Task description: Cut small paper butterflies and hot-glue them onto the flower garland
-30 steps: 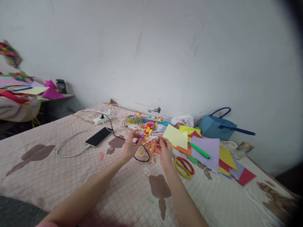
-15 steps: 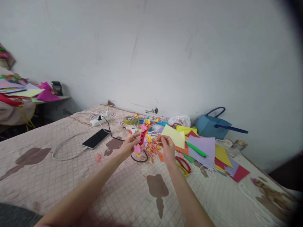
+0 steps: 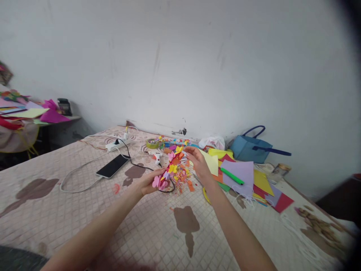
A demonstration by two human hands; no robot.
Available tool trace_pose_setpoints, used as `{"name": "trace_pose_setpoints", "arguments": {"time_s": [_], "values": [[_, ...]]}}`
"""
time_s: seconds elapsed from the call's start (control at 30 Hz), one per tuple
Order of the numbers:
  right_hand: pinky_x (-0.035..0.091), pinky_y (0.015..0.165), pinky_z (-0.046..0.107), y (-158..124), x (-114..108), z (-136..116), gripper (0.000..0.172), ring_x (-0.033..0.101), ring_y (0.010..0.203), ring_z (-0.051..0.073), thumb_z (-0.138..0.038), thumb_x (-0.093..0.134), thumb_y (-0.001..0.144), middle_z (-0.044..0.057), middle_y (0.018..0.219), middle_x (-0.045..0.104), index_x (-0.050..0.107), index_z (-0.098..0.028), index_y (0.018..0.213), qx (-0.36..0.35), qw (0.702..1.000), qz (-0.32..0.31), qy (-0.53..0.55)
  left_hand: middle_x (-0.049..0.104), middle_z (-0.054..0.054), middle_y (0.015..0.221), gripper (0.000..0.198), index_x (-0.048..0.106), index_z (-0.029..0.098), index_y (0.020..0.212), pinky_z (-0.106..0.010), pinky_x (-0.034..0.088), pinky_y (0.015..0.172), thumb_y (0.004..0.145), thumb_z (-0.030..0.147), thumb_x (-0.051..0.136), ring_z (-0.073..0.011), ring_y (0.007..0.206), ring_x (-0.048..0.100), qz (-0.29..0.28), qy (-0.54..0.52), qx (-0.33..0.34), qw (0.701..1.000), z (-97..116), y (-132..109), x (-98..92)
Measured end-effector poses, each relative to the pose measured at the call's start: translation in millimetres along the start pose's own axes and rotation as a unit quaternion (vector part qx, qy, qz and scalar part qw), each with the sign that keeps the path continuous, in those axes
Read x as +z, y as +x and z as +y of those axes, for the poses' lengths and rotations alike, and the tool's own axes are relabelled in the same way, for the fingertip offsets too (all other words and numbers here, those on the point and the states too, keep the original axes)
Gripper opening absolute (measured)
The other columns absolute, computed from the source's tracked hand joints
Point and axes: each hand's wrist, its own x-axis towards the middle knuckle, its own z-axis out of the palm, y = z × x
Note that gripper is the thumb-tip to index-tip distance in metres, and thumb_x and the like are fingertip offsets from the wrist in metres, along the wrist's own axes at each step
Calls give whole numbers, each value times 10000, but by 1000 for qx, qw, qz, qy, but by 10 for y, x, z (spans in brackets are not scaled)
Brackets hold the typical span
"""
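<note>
My left hand (image 3: pixel 150 182) holds a strip covered with small paper flowers (image 3: pixel 172 168) in pink, yellow and orange. Close to the strip's upper end is my right hand (image 3: pixel 197 160), its fingers bent; whether they touch the strip or pinch something small is too small to tell. Under and beside the strip lies a pile of small paper scraps (image 3: pixel 183 175). A white glue gun (image 3: pixel 158 158) rests just behind my left hand, near a black cable.
A phone (image 3: pixel 113 166) and a white power strip (image 3: pixel 118 144) lie left with cables. Toward the right are colored sheets (image 3: pixel 238 176), a green marker (image 3: pixel 232 176), a blue bag (image 3: pixel 249 148) and a glass jar (image 3: pixel 279 173). Behind stands a wall.
The flowered strip has turned so more of its flowers face the camera. My right hand has moved up and forward, nearer the strip's upper end. The view has shifted slightly.
</note>
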Motion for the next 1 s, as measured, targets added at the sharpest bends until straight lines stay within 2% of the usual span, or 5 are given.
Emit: {"name": "trace_pose_setpoints", "arguments": {"time_s": [0.23,0.5,0.77,0.9,1.0], "values": [[431,881,308,53,10,-166,266,570,1014,186,-163,659,686,5,1021,670,673,-240,940,28,996,-75,29,637,-38,698,77,613,127,810,-301,504,658,760,172,651,-114,562,594,-15,-37,-48,998,-15,-36,17],[483,686,283,84,-20,-228,360,624,777,167,-141,610,647,11,897,688,656,-232,992,96,978,-159,90,621,-40,693,81,611,93,769,-263,479,638,808,161,589,-86,542,566,-24,-60,-77,995,-45,-96,118],[486,690,247,108,-84,-141,345,625,780,138,-193,677,689,6,925,662,627,-246,1027,122,968,-190,106,625,-43,664,93,603,103,755,-282,479,654,825,156,573,-111,547,583,-31,-67,-85,994,-70,-80,77],[484,685,236,124,-108,-135,331,621,785,127,-213,693,708,-3,908,651,616,-253,1028,127,967,-196,102,622,-55,629,219,617,83,752,-284,483,672,886,217,506,-124,558,598,-40,-62,-100,992,-54,-75,74],[482,681,239,162,-127,-144,335,617,751,122,-224,702,706,-11,865,647,609,-253,1026,130,969,-191,91,667,-92,743,327,637,69,845,-319,495,716,928,313,436,-157,644,638,-48,-56,-110,991,-28,-72,81]]}}
